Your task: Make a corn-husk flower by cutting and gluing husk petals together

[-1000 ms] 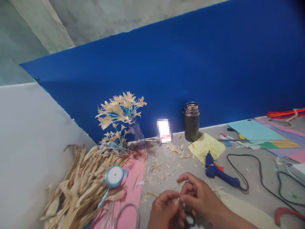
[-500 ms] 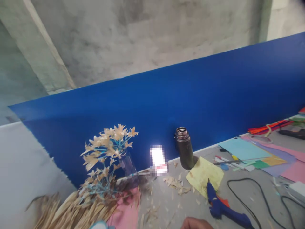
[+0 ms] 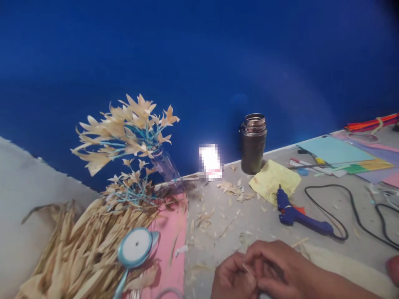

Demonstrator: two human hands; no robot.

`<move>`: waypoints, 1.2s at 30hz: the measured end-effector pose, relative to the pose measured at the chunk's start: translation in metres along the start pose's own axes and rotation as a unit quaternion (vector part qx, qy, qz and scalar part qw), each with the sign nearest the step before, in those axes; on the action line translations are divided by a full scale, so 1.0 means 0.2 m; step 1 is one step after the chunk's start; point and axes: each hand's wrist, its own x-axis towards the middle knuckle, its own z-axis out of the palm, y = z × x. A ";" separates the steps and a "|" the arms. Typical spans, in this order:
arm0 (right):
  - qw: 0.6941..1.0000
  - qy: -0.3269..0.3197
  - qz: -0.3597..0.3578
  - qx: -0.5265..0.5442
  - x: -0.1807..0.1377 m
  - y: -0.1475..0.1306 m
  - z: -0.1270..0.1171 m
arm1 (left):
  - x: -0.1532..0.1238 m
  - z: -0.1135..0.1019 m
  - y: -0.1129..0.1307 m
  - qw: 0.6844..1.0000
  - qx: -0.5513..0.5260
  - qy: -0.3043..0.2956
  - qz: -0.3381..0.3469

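My left hand (image 3: 232, 279) and my right hand (image 3: 274, 265) meet at the bottom edge of the view, fingers curled together in a pinch. Between the fingertips shows a small pale strip, too small to name. The hands hover just above the grey table (image 3: 249, 224), which is strewn with dried husk scraps (image 3: 230, 189). A blue glue gun (image 3: 296, 216) lies beyond my right hand, its black cord (image 3: 349, 207) looping to the right.
A heap of dried husks (image 3: 77, 249) and a blue ribbon spool (image 3: 135, 248) on pink paper (image 3: 173, 245) lie at left. Husk flowers (image 3: 127, 128) stand in a clear bottle. A dark jar (image 3: 253, 143), yellow paper (image 3: 274, 180), coloured sheets (image 3: 339, 153) and pens sit before the blue board.
The camera swung up to the wall, taking the hands out of view, then dropped back down. Both hands are in sight again, still pinched together near the bottom edge.
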 end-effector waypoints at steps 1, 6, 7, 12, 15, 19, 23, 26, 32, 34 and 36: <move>0.999 0.006 -0.017 -0.041 0.00 0.01 0.00 | 0.00 0.01 0.00 1.000 -0.001 -0.003 0.000; 0.974 0.055 -0.107 -0.194 -0.01 0.04 -0.02 | -0.04 0.06 0.11 0.995 0.067 0.075 0.024; 0.968 0.070 -0.119 -0.211 -0.01 0.04 -0.02 | -0.04 0.07 0.16 0.988 0.088 0.111 0.055; 0.955 0.142 -0.123 -0.230 0.00 0.06 -0.02 | -0.02 0.08 0.35 0.936 0.177 0.232 0.197; 0.960 0.115 -0.114 -0.230 0.01 0.10 -0.01 | 0.03 0.07 0.33 0.944 0.154 0.224 0.188; 0.962 0.087 -0.097 -0.239 0.00 0.13 -0.01 | 0.05 0.05 0.23 0.956 0.127 0.211 0.161; 0.958 0.111 -0.079 -0.253 0.01 0.11 -0.01 | 0.00 0.05 0.20 0.946 0.187 0.208 0.167; 0.957 0.097 -0.088 -0.258 0.01 0.08 0.01 | -0.03 0.04 0.20 0.932 0.245 0.194 0.184; 0.965 0.037 -0.154 -0.210 -0.01 0.05 0.03 | -0.06 0.04 0.20 0.907 0.337 0.140 0.210; 0.970 0.037 -0.125 -0.204 -0.01 0.06 0.02 | -0.06 0.04 0.18 0.907 0.344 0.121 0.209; 0.974 0.065 -0.090 -0.197 -0.01 0.07 0.00 | -0.06 0.05 0.16 0.906 0.343 0.118 0.220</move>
